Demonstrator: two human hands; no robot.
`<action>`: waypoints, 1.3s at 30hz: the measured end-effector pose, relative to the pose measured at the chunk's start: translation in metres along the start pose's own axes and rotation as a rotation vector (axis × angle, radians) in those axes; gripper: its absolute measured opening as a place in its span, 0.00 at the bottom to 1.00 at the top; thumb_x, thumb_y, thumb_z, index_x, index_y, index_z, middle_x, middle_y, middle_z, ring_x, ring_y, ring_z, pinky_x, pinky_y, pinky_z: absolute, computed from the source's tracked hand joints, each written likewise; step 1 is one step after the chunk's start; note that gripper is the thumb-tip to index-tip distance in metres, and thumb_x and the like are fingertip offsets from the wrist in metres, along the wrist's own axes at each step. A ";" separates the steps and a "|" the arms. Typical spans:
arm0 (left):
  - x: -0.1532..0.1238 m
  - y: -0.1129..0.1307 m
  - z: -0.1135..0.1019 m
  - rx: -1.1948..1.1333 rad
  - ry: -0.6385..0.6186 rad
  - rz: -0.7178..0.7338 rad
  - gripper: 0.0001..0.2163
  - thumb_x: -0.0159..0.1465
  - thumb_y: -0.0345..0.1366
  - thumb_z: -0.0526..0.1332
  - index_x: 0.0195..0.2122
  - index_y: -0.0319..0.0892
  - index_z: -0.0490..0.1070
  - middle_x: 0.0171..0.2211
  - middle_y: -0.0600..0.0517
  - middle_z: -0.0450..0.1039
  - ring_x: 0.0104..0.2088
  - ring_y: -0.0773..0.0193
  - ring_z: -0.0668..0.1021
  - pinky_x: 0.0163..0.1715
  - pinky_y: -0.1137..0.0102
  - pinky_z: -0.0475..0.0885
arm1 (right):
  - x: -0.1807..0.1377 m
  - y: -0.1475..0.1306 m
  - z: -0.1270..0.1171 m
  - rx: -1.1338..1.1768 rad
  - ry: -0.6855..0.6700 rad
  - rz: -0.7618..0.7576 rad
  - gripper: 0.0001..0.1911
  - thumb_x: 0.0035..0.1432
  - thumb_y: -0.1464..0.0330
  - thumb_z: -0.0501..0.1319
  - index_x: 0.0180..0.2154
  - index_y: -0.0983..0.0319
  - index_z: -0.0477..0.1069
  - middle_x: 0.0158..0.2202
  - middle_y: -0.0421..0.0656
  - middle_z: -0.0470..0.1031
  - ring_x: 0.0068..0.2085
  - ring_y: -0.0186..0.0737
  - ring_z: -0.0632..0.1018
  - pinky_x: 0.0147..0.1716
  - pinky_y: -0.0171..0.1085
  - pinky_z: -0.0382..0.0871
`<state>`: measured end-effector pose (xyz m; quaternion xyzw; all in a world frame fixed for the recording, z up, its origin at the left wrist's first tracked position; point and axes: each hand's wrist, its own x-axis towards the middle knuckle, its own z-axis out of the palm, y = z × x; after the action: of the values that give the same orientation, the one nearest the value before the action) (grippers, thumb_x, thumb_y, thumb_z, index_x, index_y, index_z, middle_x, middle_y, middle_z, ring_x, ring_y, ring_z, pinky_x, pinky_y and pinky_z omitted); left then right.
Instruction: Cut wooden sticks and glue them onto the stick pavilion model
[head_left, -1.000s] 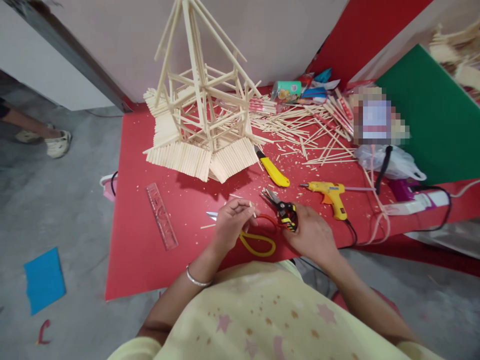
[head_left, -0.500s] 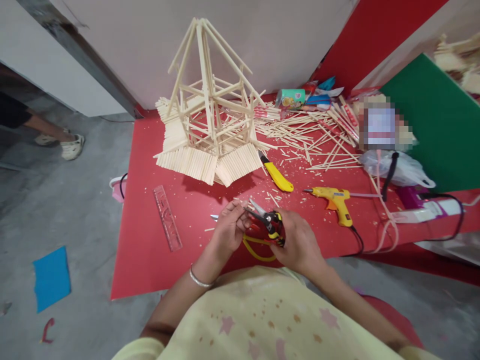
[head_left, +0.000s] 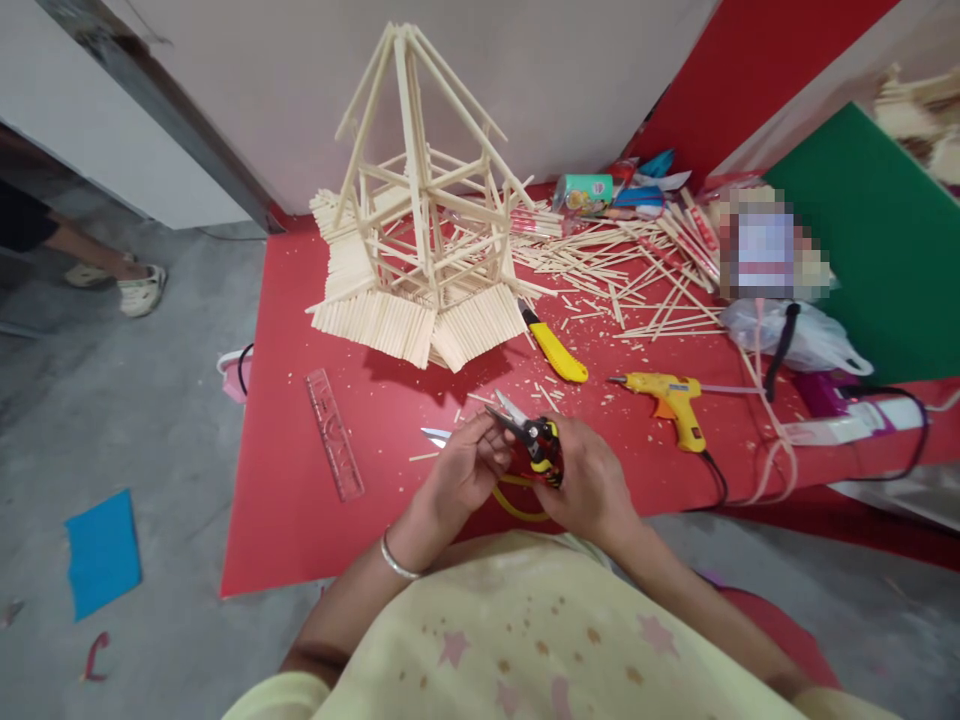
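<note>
My right hand (head_left: pixel 592 475) is wrapped round the yellow-and-black handles of a pair of snips (head_left: pixel 534 432), whose blades are parted and point up and left. Close beside those blades, my left hand (head_left: pixel 472 460) has its fingers pinched together; what they hold, if anything, is too small to make out. Under my hands lies a pair of scissors, with a blade (head_left: pixel 435 436) and a yellow handle loop (head_left: pixel 523 515) showing. Beyond them stands a tower-like frame of pale wooden sticks (head_left: pixel 424 215), with slatted panels sloping out around its base.
On the red table (head_left: pixel 285 540) lie a clear ruler (head_left: pixel 334 435), a yellow utility knife (head_left: pixel 555 345) and a yellow glue gun (head_left: pixel 667 395) with its cord. Loose sticks (head_left: pixel 592 260) and offcuts spread behind. A green board (head_left: pixel 862 250) leans at right. Another person's leg (head_left: pixel 90 250) shows at left.
Both hands and the snips have shifted only slightly, with the blades a little further up and left. Nothing else has visibly moved apart from a small camera shift.
</note>
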<state>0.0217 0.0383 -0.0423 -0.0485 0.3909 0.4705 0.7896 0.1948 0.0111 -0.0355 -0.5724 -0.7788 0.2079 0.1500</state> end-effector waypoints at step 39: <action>-0.016 0.050 -0.043 0.209 0.030 0.509 0.15 0.51 0.33 0.76 0.35 0.43 0.71 0.29 0.56 0.77 0.28 0.72 0.77 0.23 0.78 0.67 | -0.002 0.007 -0.019 -0.193 -0.075 -0.082 0.38 0.56 0.49 0.65 0.62 0.61 0.63 0.46 0.52 0.77 0.47 0.57 0.75 0.47 0.48 0.69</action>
<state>-0.0460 0.0359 -0.0467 0.1260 0.4488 0.6099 0.6409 0.2101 0.0138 -0.0224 -0.5437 -0.8231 0.1471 0.0733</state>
